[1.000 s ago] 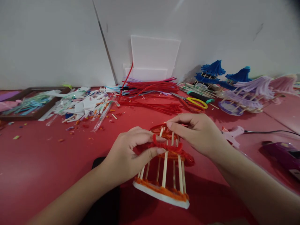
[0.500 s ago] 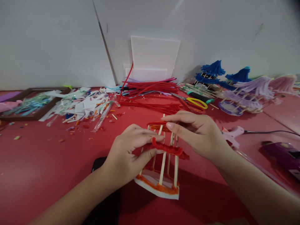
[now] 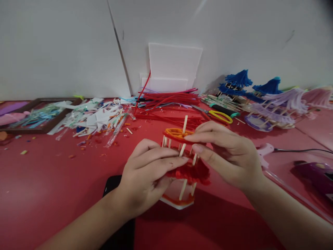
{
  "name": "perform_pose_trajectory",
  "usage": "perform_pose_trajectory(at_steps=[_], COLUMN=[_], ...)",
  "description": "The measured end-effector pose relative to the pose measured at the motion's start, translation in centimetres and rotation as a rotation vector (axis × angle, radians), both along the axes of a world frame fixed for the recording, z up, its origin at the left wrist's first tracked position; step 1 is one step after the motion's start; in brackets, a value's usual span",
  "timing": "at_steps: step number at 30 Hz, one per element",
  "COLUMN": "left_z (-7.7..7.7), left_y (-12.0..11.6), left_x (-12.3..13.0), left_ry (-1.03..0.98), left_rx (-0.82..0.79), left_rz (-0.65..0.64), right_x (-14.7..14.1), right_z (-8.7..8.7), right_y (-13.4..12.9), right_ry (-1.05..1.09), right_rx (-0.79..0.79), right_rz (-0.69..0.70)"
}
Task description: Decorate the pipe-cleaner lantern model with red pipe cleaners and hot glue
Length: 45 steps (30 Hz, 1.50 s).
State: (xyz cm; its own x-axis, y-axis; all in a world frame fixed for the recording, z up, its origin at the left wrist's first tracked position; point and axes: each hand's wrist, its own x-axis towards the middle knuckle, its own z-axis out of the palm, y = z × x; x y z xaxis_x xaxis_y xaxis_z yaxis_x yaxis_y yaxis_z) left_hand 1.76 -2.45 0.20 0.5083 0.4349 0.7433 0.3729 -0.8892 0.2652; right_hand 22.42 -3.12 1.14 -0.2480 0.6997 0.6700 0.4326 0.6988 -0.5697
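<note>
Between both hands is a small pavilion model with pale wooden stick posts, a fuzzy red pipe-cleaner tier (image 3: 191,172) and a white-edged base (image 3: 180,205) trimmed in orange. On top sits an orange and red ring (image 3: 174,132) with a wooden stick (image 3: 185,124) poking up through it. My left hand (image 3: 153,173) is closed round the model's left side at the red tier, its fingertips partly hidden behind the posts. With thumb and fingers, my right hand (image 3: 226,152) pinches the right edge of the top ring.
Red pipe cleaners (image 3: 171,99) and yellow-handled scissors (image 3: 221,116) lie at the back. White scraps (image 3: 101,116) and a brown frame (image 3: 49,126) are left. Blue and lilac models (image 3: 278,100) and a pink glue gun (image 3: 264,154) stand right. A black phone (image 3: 113,182) lies beneath my left arm.
The model has tilted, so the top ring's upper face and more of the red tier now show. My right hand has shifted slightly right and keeps its hold at the top.
</note>
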Motion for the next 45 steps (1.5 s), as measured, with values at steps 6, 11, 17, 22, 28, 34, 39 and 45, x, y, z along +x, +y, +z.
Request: perform_pose_trajectory(at_steps=[6, 11, 17, 22, 28, 34, 39, 45], left_z=[-1.2, -1.9, -1.5, -1.9, -2.3, -2.6, -2.7, -2.7], left_y=[0.8, 1.2, 0.8, 0.7, 1.0, 1.3, 1.6, 1.8], left_x=[0.0, 0.0, 0.4, 0.8, 0.9, 0.9, 1.0, 0.8], left_ry=[0.062, 0.098, -0.072, -0.180, -0.268, -0.279, -0.308, -0.297], left_rx=[0.072, -0.049, -0.282, -0.303, -0.373, -0.391, -0.422, -0.430], left_rz=[0.026, -0.031, 0.014, 0.201, 0.212, 0.106, 0.069, 0.063], right_x=[0.1, 0.1, 0.1, -0.6, -1.0, -1.3, -1.4, -1.6], right_z=[-0.6, -1.4, -1.9, -1.9, -1.7, -1.5, -1.7, -1.6], right_y=[0.3, 1.2, 1.5, 1.0, 0.7, 0.6, 0.7, 0.6], right_ry=[-0.109, -0.161, -0.153, -0.135, -0.153, -0.175, -0.161, -0.153], right_rx=[0.209, 0.313, 0.365, 0.403, 0.397, 0.373, 0.365, 0.377], right_rz=[-0.026, 0.011, 0.010, -0.002, -0.019, -0.048, -0.040, -0.028])
